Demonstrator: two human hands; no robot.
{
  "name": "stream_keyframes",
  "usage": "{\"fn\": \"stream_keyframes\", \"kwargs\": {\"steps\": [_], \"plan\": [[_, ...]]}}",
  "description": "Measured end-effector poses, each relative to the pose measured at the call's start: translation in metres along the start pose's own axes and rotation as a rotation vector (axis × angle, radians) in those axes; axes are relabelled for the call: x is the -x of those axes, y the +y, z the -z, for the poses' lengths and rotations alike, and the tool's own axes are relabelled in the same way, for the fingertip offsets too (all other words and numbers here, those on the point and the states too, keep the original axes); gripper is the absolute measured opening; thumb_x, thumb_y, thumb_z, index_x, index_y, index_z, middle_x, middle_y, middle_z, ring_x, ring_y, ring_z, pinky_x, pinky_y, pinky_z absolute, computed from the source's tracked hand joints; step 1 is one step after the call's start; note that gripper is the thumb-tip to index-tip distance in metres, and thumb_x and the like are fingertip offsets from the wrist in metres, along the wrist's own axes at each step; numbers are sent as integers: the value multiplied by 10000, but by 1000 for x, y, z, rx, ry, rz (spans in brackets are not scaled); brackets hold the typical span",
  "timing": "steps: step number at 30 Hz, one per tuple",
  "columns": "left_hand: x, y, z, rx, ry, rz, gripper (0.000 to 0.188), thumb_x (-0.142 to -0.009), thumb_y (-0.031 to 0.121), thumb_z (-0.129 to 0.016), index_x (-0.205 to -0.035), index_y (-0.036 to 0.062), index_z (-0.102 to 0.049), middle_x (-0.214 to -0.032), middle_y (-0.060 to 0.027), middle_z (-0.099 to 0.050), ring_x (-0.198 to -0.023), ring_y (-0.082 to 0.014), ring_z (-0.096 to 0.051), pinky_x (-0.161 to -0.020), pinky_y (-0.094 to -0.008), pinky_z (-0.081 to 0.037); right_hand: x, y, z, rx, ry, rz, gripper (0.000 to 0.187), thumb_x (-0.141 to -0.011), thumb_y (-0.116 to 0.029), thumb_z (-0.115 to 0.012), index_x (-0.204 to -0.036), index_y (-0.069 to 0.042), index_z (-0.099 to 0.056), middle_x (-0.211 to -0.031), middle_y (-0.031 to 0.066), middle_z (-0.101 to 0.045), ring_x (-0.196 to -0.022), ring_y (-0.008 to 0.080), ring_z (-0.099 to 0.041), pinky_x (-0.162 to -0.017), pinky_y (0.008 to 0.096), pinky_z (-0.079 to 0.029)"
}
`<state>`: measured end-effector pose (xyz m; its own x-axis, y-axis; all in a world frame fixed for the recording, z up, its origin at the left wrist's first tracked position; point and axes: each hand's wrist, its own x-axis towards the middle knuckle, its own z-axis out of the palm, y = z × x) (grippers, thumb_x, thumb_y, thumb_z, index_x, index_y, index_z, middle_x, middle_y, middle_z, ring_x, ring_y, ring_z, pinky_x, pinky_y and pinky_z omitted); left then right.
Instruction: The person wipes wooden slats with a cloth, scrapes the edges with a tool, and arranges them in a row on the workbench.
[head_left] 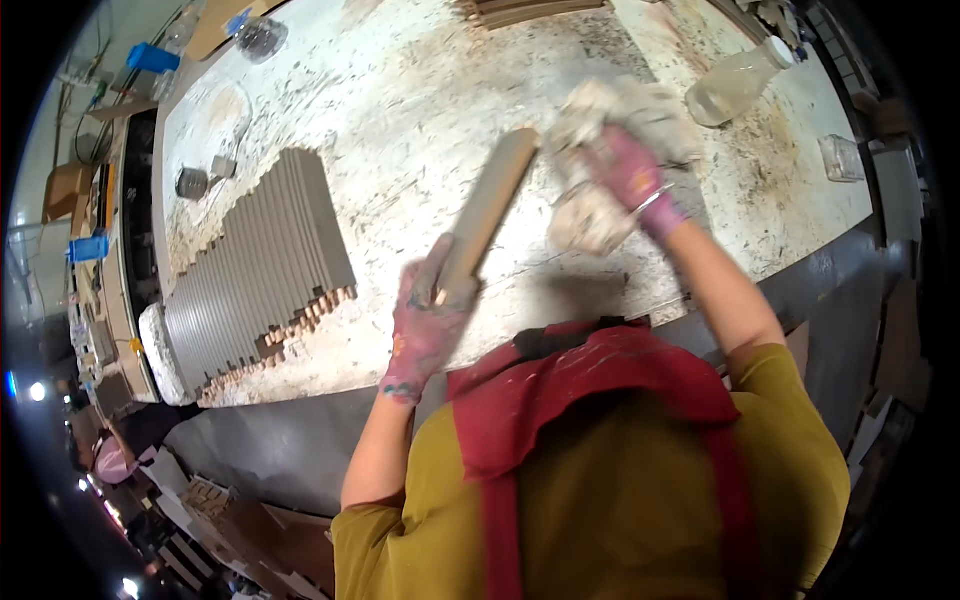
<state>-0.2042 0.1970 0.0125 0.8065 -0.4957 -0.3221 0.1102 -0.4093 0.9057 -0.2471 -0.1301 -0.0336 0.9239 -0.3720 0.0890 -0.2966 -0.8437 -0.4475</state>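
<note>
My left hand [425,325], in a stained pink glove, grips the near end of a flat grey slat [482,205] with a wood-coloured edge. The slat is tilted, its far end pointing away and to the right. My right hand [630,175], gloved the same way and smeared by motion, has its fingers in a crumpled whitish rag [590,215] beside the slat's far end. Left of my left hand, a long row of similar grey slats [265,250] lies packed side by side, light wooden ends showing at the near side.
The worktable [400,90] is white and smeared with dark marks. A clear bottle of cloudy liquid [735,85] lies at the right, near a small wrapped block [841,158]. A white block [165,355] abuts the row's left end. More slats [540,10] lie at the far edge.
</note>
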Motion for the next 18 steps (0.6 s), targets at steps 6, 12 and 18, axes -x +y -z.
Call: {"fn": "stream_keyframes", "kwargs": {"steps": [6,12,18], "plan": [[-15,-43,-9,-292,328,-376,825,-698,63,-781,-1399,20,-348,-1295,-152,-416,-1231,-261,-453,-983,-365,-455,5,-78,52,-34,-64,250,260,-875,-280,-568,-1035,-79,-611,-1047,144,-586,-901,291,-617,-753,394,-531],[-22,-38,-15,390,207,-301,619,-734,219,-764,-1247,-6,-499,-1183,-185,-571,-1107,-340,-540,-943,-420,-445,32,-153,-24,81,-528,759,225,-902,-227,-455,-1011,-103,-609,-1051,137,-622,-993,288,-602,-878,398,-484],[-26,-41,-5,-283,308,-491,731,-695,37,-769,-1332,-10,-413,-1291,-199,-470,-1155,-287,-539,-946,-349,-496,-26,2,34,263,-232,253,254,-785,-196,-618,-1011,-99,-556,-1108,141,-569,-994,334,-579,-773,455,-482]]}}
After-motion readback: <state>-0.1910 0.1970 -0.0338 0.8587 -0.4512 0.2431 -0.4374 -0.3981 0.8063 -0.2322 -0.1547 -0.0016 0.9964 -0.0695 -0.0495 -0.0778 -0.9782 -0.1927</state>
